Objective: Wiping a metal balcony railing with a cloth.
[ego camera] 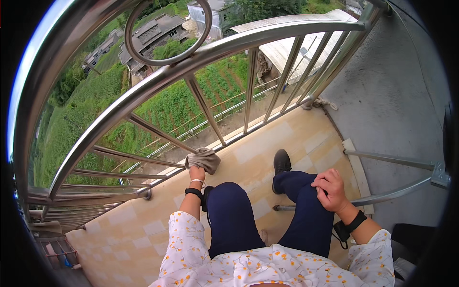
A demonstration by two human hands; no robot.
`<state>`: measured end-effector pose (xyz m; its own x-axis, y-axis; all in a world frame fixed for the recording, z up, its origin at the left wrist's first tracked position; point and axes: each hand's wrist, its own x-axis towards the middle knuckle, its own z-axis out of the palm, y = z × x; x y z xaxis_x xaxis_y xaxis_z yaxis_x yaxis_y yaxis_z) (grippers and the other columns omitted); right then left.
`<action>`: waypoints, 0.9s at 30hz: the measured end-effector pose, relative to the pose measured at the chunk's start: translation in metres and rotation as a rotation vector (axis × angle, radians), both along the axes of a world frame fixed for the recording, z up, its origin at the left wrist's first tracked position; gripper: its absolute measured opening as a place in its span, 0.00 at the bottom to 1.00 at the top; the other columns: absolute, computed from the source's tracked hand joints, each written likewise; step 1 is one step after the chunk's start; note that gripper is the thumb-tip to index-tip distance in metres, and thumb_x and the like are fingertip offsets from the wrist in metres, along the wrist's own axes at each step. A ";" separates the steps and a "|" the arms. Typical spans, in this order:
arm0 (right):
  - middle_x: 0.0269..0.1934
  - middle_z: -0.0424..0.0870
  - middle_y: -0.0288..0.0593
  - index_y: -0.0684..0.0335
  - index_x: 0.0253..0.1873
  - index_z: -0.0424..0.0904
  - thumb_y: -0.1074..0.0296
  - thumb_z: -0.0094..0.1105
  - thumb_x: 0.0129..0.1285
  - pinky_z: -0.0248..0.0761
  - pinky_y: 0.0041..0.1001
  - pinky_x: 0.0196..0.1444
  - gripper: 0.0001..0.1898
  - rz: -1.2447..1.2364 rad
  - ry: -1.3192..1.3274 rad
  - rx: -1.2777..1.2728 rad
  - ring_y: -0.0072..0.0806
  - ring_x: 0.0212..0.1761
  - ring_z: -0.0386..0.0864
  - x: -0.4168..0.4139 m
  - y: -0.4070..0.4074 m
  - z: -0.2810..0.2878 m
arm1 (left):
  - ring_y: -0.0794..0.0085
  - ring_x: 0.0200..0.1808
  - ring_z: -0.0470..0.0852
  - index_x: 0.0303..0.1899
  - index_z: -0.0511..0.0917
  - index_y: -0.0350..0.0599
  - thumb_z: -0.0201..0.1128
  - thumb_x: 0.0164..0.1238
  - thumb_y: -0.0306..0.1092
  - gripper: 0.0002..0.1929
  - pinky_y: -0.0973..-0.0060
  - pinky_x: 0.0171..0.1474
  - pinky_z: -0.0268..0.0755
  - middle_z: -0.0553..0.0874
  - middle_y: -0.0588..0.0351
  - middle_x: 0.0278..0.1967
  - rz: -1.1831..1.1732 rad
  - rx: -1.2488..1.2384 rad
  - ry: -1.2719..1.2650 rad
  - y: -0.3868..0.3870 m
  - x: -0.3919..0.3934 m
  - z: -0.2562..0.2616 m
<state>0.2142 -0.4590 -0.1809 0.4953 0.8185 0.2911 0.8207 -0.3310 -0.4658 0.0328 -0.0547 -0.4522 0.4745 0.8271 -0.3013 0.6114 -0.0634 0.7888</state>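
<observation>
My left hand (197, 173) is shut on a grey-brown cloth (208, 161), bunched around the foot of one of the metal balusters (161, 133). The cloth covers most of the fingers and the baluster's lower end. Above it curves the shiny handrail (118, 107) of the balcony railing. My right hand (330, 190) rests on my right knee in dark blue trousers (308, 215), its fingers curled with nothing visible in them. Each wrist carries a black strap.
Tan tiles (251, 158) cover the balcony floor. On the right stands a grey wall (387, 93), with metal legs (391, 193) of a stand or seat before it. A rag (325, 103) is tied at the corner post. Beyond the railing lie crops (215, 88) and houses (156, 36) far below.
</observation>
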 end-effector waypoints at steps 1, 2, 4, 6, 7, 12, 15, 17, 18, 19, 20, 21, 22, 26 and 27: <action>0.35 0.80 0.38 0.58 0.33 0.82 0.78 0.59 0.46 0.65 0.34 0.42 0.08 -0.001 -0.004 0.018 0.38 0.37 0.74 0.000 0.000 0.000 | 0.60 0.55 0.84 0.58 0.78 0.37 0.53 0.66 0.25 0.19 0.67 0.57 0.75 0.86 0.46 0.52 0.135 -0.025 -0.171 -0.011 -0.003 0.018; 0.36 0.80 0.38 0.58 0.33 0.81 0.77 0.59 0.47 0.65 0.35 0.42 0.08 0.004 -0.003 0.033 0.38 0.37 0.74 -0.001 0.000 -0.001 | 0.60 0.55 0.84 0.58 0.78 0.37 0.53 0.66 0.25 0.19 0.67 0.57 0.75 0.86 0.46 0.52 0.131 -0.008 -0.176 -0.006 -0.006 0.023; 0.36 0.80 0.38 0.58 0.33 0.81 0.77 0.59 0.47 0.65 0.35 0.42 0.08 0.019 0.007 0.070 0.39 0.37 0.74 -0.004 0.000 -0.003 | 0.61 0.58 0.82 0.57 0.78 0.35 0.55 0.62 0.24 0.20 0.71 0.60 0.70 0.85 0.44 0.52 0.163 0.012 -0.267 0.009 -0.024 0.040; 0.36 0.80 0.38 0.58 0.33 0.81 0.77 0.59 0.48 0.66 0.35 0.43 0.07 0.021 0.019 0.081 0.39 0.38 0.75 -0.003 -0.001 -0.006 | 0.64 0.55 0.82 0.55 0.79 0.34 0.55 0.63 0.23 0.19 0.73 0.59 0.70 0.86 0.47 0.50 0.120 0.085 -0.389 0.019 -0.034 0.064; 0.36 0.80 0.38 0.58 0.33 0.81 0.77 0.59 0.48 0.66 0.35 0.43 0.07 0.010 0.016 0.092 0.39 0.38 0.75 -0.003 -0.002 -0.007 | 0.67 0.53 0.83 0.54 0.80 0.33 0.54 0.63 0.21 0.18 0.75 0.58 0.70 0.86 0.49 0.49 0.069 0.133 -0.515 0.019 -0.030 0.084; 0.36 0.79 0.38 0.58 0.33 0.80 0.76 0.59 0.50 0.67 0.35 0.43 0.05 0.009 -0.010 0.093 0.40 0.39 0.75 -0.005 -0.007 -0.006 | 0.76 0.48 0.80 0.51 0.79 0.31 0.54 0.69 0.22 0.13 0.76 0.54 0.73 0.85 0.56 0.48 -0.024 0.293 -0.696 0.003 -0.018 0.196; 0.36 0.79 0.38 0.58 0.33 0.80 0.76 0.60 0.50 0.67 0.35 0.43 0.05 0.025 0.001 0.109 0.39 0.40 0.75 -0.007 0.000 -0.007 | 0.77 0.48 0.80 0.48 0.80 0.34 0.57 0.71 0.22 0.09 0.77 0.50 0.74 0.85 0.57 0.46 0.015 0.416 -1.052 -0.011 0.008 0.270; 0.36 0.79 0.37 0.58 0.33 0.80 0.76 0.60 0.50 0.67 0.35 0.43 0.05 0.033 0.012 0.115 0.39 0.40 0.76 -0.007 0.006 -0.005 | 0.76 0.49 0.80 0.50 0.78 0.34 0.58 0.70 0.21 0.10 0.77 0.50 0.74 0.84 0.56 0.47 -0.054 0.540 -0.992 -0.004 0.030 0.299; 0.35 0.79 0.37 0.58 0.33 0.80 0.76 0.60 0.49 0.67 0.35 0.44 0.05 0.036 0.012 0.115 0.39 0.40 0.76 -0.008 0.006 -0.005 | 0.75 0.50 0.80 0.52 0.77 0.34 0.59 0.70 0.21 0.11 0.76 0.52 0.73 0.83 0.56 0.48 -0.078 0.586 -0.949 0.001 0.046 0.306; 0.35 0.79 0.37 0.58 0.33 0.80 0.76 0.60 0.49 0.67 0.35 0.44 0.05 0.031 0.015 0.109 0.39 0.40 0.76 -0.009 0.006 -0.004 | 0.75 0.50 0.80 0.52 0.77 0.34 0.59 0.70 0.21 0.11 0.76 0.52 0.73 0.83 0.56 0.48 -0.079 0.578 -0.947 -0.001 0.065 0.308; 0.35 0.79 0.37 0.58 0.32 0.80 0.76 0.60 0.49 0.67 0.35 0.43 0.05 0.028 0.020 0.110 0.39 0.40 0.76 -0.008 0.007 -0.005 | 0.74 0.51 0.79 0.55 0.76 0.35 0.60 0.69 0.20 0.14 0.76 0.54 0.73 0.82 0.55 0.51 -0.068 0.528 -1.043 -0.008 0.086 0.308; 0.35 0.79 0.37 0.58 0.32 0.80 0.76 0.60 0.49 0.67 0.35 0.43 0.05 0.016 0.023 0.104 0.39 0.40 0.76 -0.009 0.006 -0.005 | 0.73 0.53 0.79 0.57 0.74 0.36 0.61 0.68 0.20 0.17 0.75 0.57 0.72 0.81 0.54 0.54 -0.060 0.466 -1.141 -0.013 0.102 0.304; 0.35 0.79 0.37 0.58 0.32 0.80 0.76 0.60 0.49 0.67 0.35 0.43 0.05 0.006 0.028 0.094 0.39 0.40 0.76 -0.008 0.005 -0.006 | 0.73 0.53 0.79 0.57 0.74 0.36 0.61 0.68 0.20 0.17 0.75 0.57 0.72 0.81 0.54 0.54 -0.063 0.452 -1.137 -0.014 0.113 0.298; 0.35 0.79 0.37 0.58 0.32 0.81 0.77 0.60 0.48 0.67 0.35 0.42 0.06 0.023 0.045 0.113 0.38 0.38 0.75 -0.007 0.009 -0.005 | 0.71 0.57 0.77 0.61 0.70 0.38 0.69 0.62 0.22 0.26 0.72 0.64 0.68 0.79 0.55 0.56 -0.073 0.264 -1.161 0.023 0.135 0.207; 0.35 0.79 0.36 0.58 0.32 0.81 0.77 0.60 0.47 0.67 0.35 0.42 0.07 0.034 0.042 0.121 0.38 0.38 0.75 -0.005 0.011 -0.004 | 0.70 0.57 0.77 0.60 0.71 0.39 0.73 0.58 0.25 0.28 0.71 0.65 0.67 0.79 0.55 0.55 -0.047 0.141 -1.240 0.036 0.138 0.177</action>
